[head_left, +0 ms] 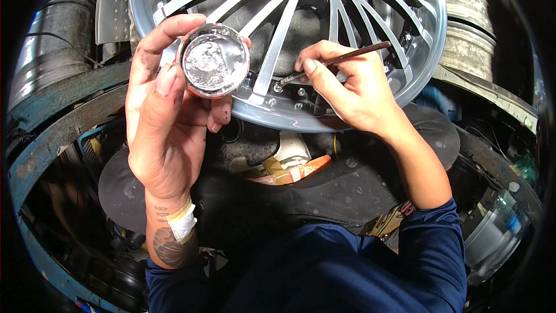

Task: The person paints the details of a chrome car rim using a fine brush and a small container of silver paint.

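My left hand [165, 101] grips a small round tin of silver paint [214, 61], its open top showing wet, shiny paint. Between the fingers and thumb of my right hand [350, 84] is a thin dark-handled paintbrush [359, 52]. The brush tip touches or hovers just over a silver bolt head [278, 87] near the rim's edge; I cannot tell which. Below both hands lies a large alloy wheel rim [289, 35] with silver spokes and black recesses dotted with several bolts. My left hand holds the tin over the rim's near left part.
A blue-painted metal frame [63, 95] curves around on the left. Stacked worn metal rims [469, 35] stand at the far right. A clear plastic bottle [504, 214] lies by a pale container [492, 243] at lower right. My dark-clad legs [347, 191] are under the wheel's near edge.
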`<state>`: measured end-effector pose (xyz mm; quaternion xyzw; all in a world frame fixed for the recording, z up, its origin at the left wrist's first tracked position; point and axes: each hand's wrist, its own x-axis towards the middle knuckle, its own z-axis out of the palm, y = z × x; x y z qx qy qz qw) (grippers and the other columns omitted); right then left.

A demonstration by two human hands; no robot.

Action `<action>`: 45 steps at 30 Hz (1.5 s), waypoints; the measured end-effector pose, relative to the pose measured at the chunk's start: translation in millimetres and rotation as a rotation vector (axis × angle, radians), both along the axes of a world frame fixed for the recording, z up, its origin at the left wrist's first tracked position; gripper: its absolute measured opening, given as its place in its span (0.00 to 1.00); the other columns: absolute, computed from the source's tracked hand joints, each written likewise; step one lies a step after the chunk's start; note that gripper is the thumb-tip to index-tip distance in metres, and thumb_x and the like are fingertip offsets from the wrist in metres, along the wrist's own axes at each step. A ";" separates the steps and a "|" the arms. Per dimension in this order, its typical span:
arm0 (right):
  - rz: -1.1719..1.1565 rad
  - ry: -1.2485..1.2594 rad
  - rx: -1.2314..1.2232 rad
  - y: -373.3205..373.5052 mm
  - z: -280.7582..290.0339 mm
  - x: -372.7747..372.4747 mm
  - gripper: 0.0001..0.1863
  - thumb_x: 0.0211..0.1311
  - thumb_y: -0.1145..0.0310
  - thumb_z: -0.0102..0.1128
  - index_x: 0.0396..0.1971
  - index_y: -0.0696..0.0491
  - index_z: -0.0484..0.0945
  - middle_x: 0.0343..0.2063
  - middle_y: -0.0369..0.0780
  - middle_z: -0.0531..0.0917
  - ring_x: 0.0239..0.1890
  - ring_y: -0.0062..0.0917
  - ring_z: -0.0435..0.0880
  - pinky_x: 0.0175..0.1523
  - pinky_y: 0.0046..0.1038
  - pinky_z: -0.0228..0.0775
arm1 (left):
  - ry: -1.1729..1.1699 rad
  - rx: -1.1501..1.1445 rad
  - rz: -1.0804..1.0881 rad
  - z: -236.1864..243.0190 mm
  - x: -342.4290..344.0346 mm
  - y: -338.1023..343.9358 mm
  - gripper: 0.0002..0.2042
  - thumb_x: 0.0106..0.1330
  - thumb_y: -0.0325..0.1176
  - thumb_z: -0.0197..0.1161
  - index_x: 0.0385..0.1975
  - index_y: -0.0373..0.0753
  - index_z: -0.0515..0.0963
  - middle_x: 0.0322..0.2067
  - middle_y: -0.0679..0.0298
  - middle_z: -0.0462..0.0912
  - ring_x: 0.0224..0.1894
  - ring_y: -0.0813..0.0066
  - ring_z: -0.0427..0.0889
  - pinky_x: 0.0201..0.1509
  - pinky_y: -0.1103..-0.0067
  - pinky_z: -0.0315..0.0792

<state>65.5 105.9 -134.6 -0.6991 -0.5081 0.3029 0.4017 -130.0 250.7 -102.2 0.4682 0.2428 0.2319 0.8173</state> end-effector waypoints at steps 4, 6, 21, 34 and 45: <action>0.006 -0.007 -0.021 -0.5 -0.2 -1.3 0.10 0.65 0.68 0.56 0.33 0.59 0.81 0.18 0.41 0.82 0.22 0.25 0.84 0.29 0.25 0.73 | -0.020 0.014 -0.008 -2.5 -0.9 0.6 0.27 0.72 0.44 0.50 0.64 0.32 0.58 0.53 0.34 0.73 0.26 0.82 0.70 0.35 0.88 0.69; 0.006 -0.014 -0.027 -0.6 -0.5 -1.6 0.10 0.65 0.68 0.56 0.33 0.59 0.81 0.18 0.41 0.82 0.21 0.25 0.84 0.29 0.25 0.74 | -0.004 0.021 0.003 -1.1 -0.5 0.1 0.27 0.72 0.44 0.49 0.64 0.32 0.58 0.53 0.34 0.73 0.26 0.82 0.71 0.35 0.88 0.69; -0.013 0.006 0.001 -0.3 -3.1 -1.2 0.09 0.65 0.69 0.56 0.33 0.59 0.81 0.18 0.41 0.82 0.22 0.24 0.84 0.30 0.25 0.74 | 0.021 0.034 0.007 1.5 0.1 0.4 0.27 0.72 0.44 0.48 0.64 0.31 0.57 0.53 0.34 0.73 0.25 0.82 0.71 0.35 0.88 0.70; 0.014 -0.050 -0.007 1.3 -0.4 -3.2 0.09 0.66 0.68 0.56 0.33 0.58 0.81 0.18 0.41 0.82 0.22 0.26 0.85 0.30 0.26 0.75 | 0.035 0.042 0.017 1.5 -0.6 0.3 0.27 0.72 0.44 0.48 0.64 0.31 0.58 0.53 0.34 0.73 0.25 0.82 0.71 0.34 0.88 0.70; -0.015 -0.012 -0.003 -0.3 -4.8 0.1 0.09 0.65 0.69 0.55 0.33 0.59 0.81 0.18 0.41 0.82 0.21 0.24 0.84 0.28 0.24 0.72 | 0.021 0.032 0.020 0.8 -0.5 0.3 0.27 0.72 0.44 0.48 0.63 0.32 0.58 0.52 0.34 0.74 0.25 0.82 0.72 0.33 0.88 0.70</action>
